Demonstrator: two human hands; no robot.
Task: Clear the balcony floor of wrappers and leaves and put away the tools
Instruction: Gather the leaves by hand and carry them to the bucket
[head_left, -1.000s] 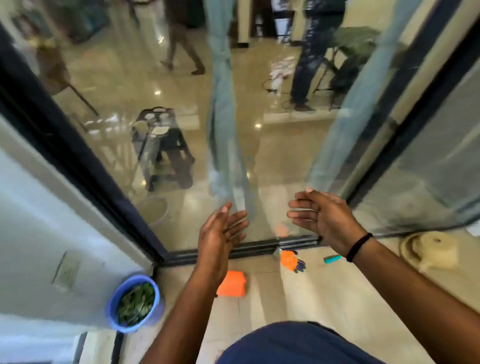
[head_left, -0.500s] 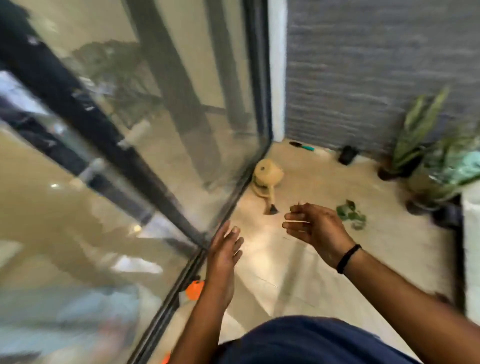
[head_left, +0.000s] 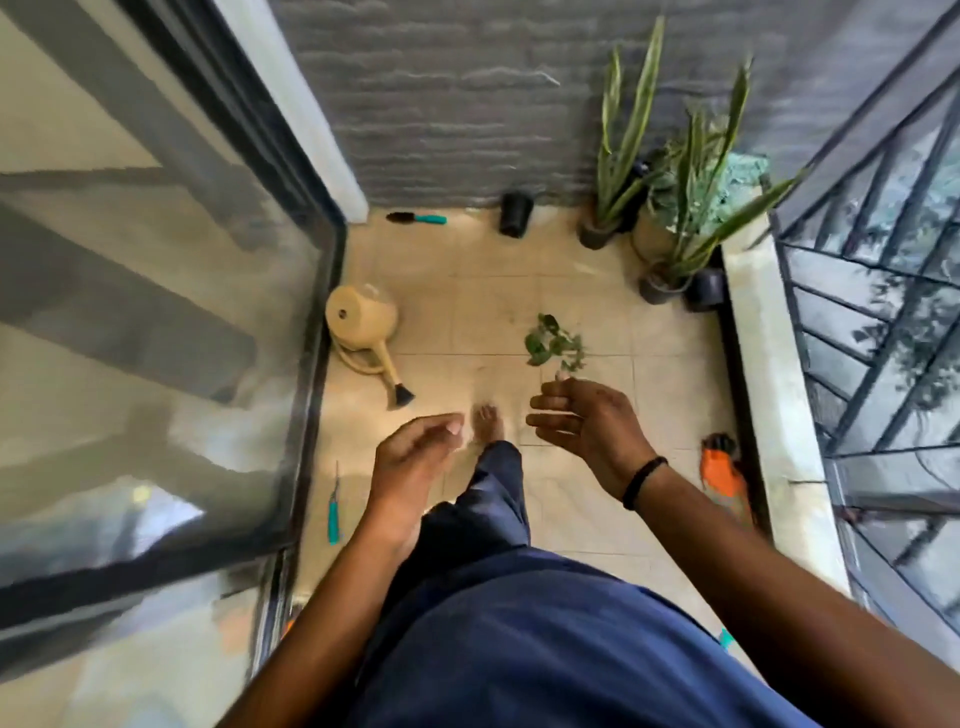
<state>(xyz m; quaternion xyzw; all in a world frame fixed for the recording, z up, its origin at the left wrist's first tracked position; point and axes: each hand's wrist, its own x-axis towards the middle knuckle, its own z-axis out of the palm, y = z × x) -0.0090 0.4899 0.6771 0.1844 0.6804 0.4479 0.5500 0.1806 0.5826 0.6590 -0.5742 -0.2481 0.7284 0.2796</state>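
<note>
A small heap of green leaves (head_left: 553, 345) lies on the tiled balcony floor (head_left: 467, 312) ahead of me. My right hand (head_left: 584, 421) hovers just short of the leaves, fingers loosely curled and holding nothing. My left hand (head_left: 415, 457) is raised beside it, also relaxed and holding nothing. A teal-handled tool (head_left: 333, 506) lies by the glass door at the left. A teal-handled brush (head_left: 417, 218) lies by the far wall. An orange glove (head_left: 722, 470) lies by the right kerb. A cream watering can (head_left: 363, 325) lies on its side near the door.
A glass sliding door (head_left: 156, 338) runs along the left. A metal railing (head_left: 883, 312) on a low kerb closes off the right. Potted plants (head_left: 675, 182) and a black pot (head_left: 515, 214) stand against the grey far wall. My bare foot (head_left: 487, 421) is on the floor between my hands.
My view has swung from the glass door round to the balcony's far end. Both hands stay raised and empty, and the leaves now lie just beyond my right hand.
</note>
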